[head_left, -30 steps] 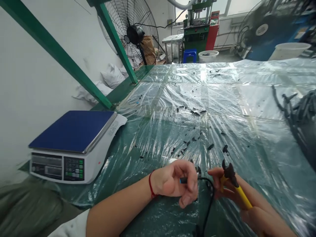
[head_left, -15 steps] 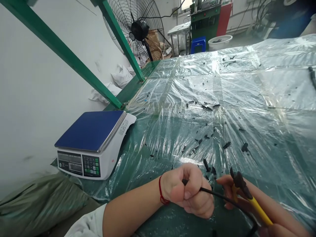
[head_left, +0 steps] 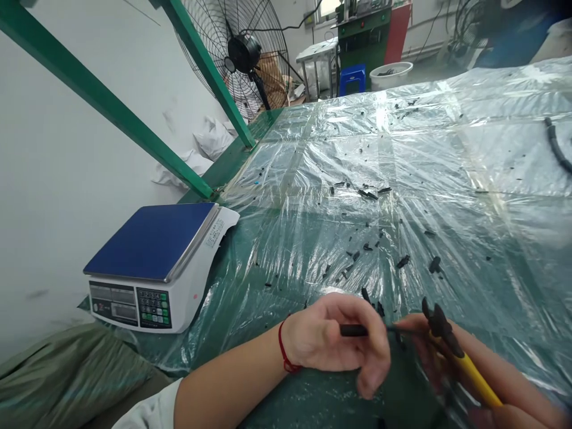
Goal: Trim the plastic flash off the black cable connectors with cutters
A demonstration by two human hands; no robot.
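Observation:
My left hand [head_left: 339, 348], with a red string round the wrist, pinches a thin black cable [head_left: 357, 329] near its end at the front edge of the table. My right hand [head_left: 429, 351] is closed round yellow-handled cutters [head_left: 451, 348] whose black jaws point up beside the cable. The cable runs from the left fingers toward the right hand. Both hands rest low over the green table [head_left: 250, 149], which is covered in clear plastic sheet [head_left: 402, 179].
A white scale with a blue top [head_left: 152, 262] stands at the left. Several small black offcuts [head_left: 366, 193] lie scattered on the plastic. A green brace [head_left: 107, 101], a big fan [head_left: 243, 56], machines and a blue stool [head_left: 351, 77] are at the back. Another black cable [head_left: 556, 146] lies far right.
My left hand has loosened from a fist to a finger pinch on the cable end. The view shifted slightly; the cutters stay upright in my right hand.

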